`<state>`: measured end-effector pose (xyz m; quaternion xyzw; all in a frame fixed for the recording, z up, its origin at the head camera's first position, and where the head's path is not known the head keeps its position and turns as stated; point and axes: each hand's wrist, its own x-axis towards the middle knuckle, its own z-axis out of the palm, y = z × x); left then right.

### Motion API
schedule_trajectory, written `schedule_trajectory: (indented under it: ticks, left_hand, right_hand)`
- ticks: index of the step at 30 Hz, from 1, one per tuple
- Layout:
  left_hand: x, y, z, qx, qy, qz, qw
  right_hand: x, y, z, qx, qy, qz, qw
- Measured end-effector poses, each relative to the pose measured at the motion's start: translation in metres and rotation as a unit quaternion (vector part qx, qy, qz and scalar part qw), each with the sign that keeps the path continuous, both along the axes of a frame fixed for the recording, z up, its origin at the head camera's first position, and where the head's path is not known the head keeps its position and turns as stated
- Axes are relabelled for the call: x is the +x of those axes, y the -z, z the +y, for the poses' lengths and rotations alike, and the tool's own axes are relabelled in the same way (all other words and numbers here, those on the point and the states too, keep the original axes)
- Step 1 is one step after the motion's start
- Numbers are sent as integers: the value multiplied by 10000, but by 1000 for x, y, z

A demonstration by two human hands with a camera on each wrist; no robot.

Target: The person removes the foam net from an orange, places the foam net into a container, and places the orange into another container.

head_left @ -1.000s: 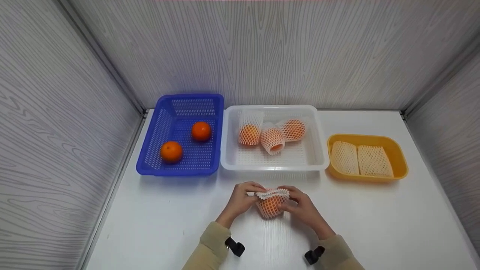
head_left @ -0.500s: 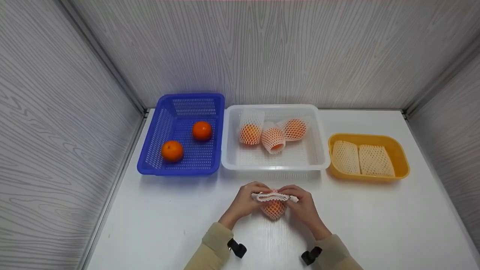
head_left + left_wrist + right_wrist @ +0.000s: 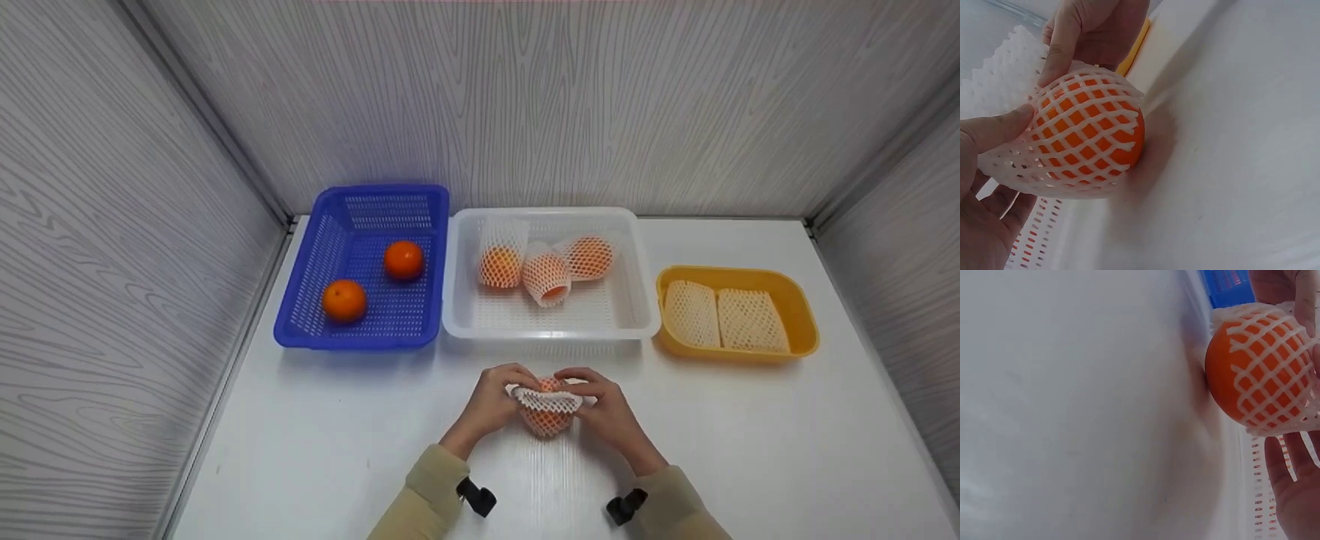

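Observation:
In the head view, an orange inside a white foam net sleeve (image 3: 551, 403) sits between both hands, low over the white table. My left hand (image 3: 486, 401) pinches the sleeve's open edge on the left. The right hand (image 3: 606, 409) holds the same edge on the right, thumb and fingers on the net. Close up in the left wrist view, the mesh covers most of the orange (image 3: 1136, 143), and one end of the fruit pokes out bare. Loose netting bunches between the thumbs. The right wrist view shows the same bare end of the orange (image 3: 1220, 374).
Behind on the left is a blue basket (image 3: 356, 343) with two bare oranges. A white basket (image 3: 551, 334) beside it holds three net-covered oranges (image 3: 500, 268). To the right, a yellow tray (image 3: 796, 322) contains flat foam net sleeves (image 3: 750, 321). Wood-grain walls enclose the table.
The right fingers have moved from the orange's side up to the net's edge. That edge was crumpled, then pulled straight, and now spreads wider between both hands. The baskets look unmoved.

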<state>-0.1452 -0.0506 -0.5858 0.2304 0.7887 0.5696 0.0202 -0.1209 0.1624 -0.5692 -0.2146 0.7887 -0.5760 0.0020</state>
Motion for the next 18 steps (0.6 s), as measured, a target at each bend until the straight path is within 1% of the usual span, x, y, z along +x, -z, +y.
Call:
schedule_trajectory:
  ticks: [1,3,5,6,8,11,13,16,18]
  left_hand:
    - [2,-6,0,40,-21,24,10000]
    - [1,-7,0,124,-23,62,9999]
    - [0,-7,-1,80,12,29,10000]
    - [0,-6,-3,40,33,36,10000]
    - [-4,5,-5,-123,55,-18,9999]
    - [-5,6,-8,-368,80,-102,9992]
    - [-5,7,-8,-417,89,-82,9991]
    - [-6,8,-8,-427,130,-27,9990]
    - [-6,8,-8,-427,142,16,9990]
  right_hand:
    - [0,-1,-1,-40,74,49,10000]
    - [0,-1,-4,-132,216,176,9995]
    - [0,0,-7,-260,342,261,9987]
    - [0,0,-8,-330,401,304,9982]
    - [0,0,-10,-455,527,368,9969]
    - [-1,0,-11,-560,669,273,9958]
    - [-1,0,-10,-593,647,175,9960]
    - [-2,0,-7,-626,472,-4,9969]
    - [-2,0,-4,-554,343,-124,9978]
